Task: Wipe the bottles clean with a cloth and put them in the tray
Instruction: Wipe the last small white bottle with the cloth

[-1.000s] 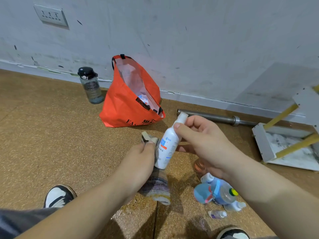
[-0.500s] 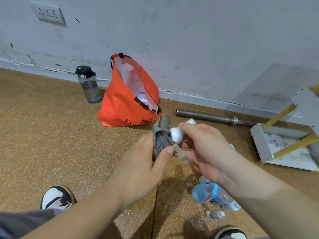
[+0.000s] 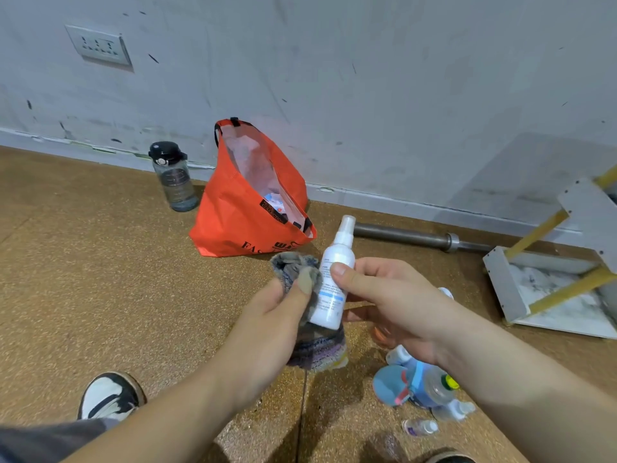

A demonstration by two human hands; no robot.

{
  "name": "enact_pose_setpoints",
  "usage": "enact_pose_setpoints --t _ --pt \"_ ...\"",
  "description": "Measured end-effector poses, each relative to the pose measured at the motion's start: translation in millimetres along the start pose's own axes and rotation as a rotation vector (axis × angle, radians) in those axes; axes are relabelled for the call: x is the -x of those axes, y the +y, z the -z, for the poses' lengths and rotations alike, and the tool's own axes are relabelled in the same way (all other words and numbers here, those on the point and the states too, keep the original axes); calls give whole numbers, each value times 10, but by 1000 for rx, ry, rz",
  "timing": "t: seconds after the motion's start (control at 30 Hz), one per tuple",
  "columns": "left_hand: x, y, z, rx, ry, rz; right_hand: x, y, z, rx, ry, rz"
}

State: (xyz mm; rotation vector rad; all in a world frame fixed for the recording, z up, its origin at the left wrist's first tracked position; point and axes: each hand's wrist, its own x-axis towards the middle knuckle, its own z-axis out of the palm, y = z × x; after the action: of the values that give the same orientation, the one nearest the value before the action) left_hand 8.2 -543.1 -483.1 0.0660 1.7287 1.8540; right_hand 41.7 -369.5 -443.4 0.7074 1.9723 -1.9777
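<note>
Wiping step ongoing: right hand (image 3: 394, 302) pinching spray bottle (image 3: 334, 279) upright, left hand (image 3: 270, 325) gripping cloth (image 3: 297, 272) against it. Next: probably placing bottle in tray (image 3: 504, 285).

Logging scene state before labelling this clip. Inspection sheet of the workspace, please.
Surface: brown speckled floor.
Job's things: white spray bottle held nozzle up; striped cloth against its side; white tray at right by the wall, no bottles seen in it.
Clutter: open orange bag; dark water bottle; metal bar along the wall; heap of small bottles on the floor.
Grippers: left hand grips the cloth; right hand pinches the spray bottle.
Cables: nothing seen.
Surroundings: scuffed grey wall; wall socket; shoe at lower left.
</note>
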Motion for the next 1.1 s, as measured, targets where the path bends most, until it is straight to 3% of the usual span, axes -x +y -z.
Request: enact_pose_setpoints --t 0.13,0.3,0.43,0.57,0.83,0.93,1.03,1.1 --pt "-58 60 52 31 108 -116 -30 34 -30 85 68 70" --pt "18 60 23 -328 72 -314 45 148 -186 324 -77 246" --pt "-37 119 -2 -75 119 -221 63 250 -333 354 -78 410" --pt "-154 123 79 33 198 -18 -10 330 -283 781 62 433" --pt "-97 169 10 106 -88 -35 -130 63 148 138 -367 35" --pt "-138 212 12 241 -95 -3 -140 64 205 -87 -559 -56" --pt "-141 263 -4 332 -56 -9 -126 11 222 -141 -649 -110" --pt "-144 258 4 208 -33 -85 -144 32 215 -83 -626 -109"
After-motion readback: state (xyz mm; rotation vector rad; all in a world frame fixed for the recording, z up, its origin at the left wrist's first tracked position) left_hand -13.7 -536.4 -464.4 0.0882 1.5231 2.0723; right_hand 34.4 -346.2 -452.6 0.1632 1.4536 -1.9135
